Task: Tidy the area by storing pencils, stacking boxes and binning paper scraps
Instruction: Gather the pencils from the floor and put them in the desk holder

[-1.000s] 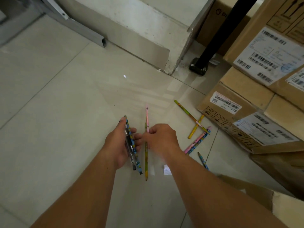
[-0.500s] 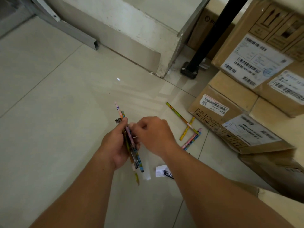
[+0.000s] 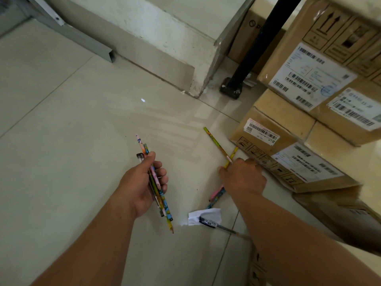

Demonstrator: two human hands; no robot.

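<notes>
My left hand (image 3: pixel 142 182) grips a bundle of several patterned pencils (image 3: pixel 167 211), which stick out above and below the fist. My right hand (image 3: pixel 243 178) reaches down to the floor beside the cardboard boxes. Its fingertips are at a short yellow pencil (image 3: pixel 234 152) that crosses a long green-yellow pencil (image 3: pixel 214 141); the back of the hand hides whether they pinch it. A pink and a blue pencil (image 3: pixel 215 195) lie under that wrist. A white paper scrap (image 3: pixel 203 213) lies on the tiles with a black pen (image 3: pixel 208 222) on it.
Stacked cardboard boxes with labels stand at the right, a low one (image 3: pixel 288 114) under a larger one (image 3: pixel 292 38). A crumpled brown box (image 3: pixel 340 213) lies nearer me. A black post foot (image 3: pixel 231 89) and a white wall step (image 3: pixel 165 38) are behind.
My right hand left the bundle and moved right to the pencils by the box. The pink and yellow pencils it brought over now sit in my left hand's bundle.
</notes>
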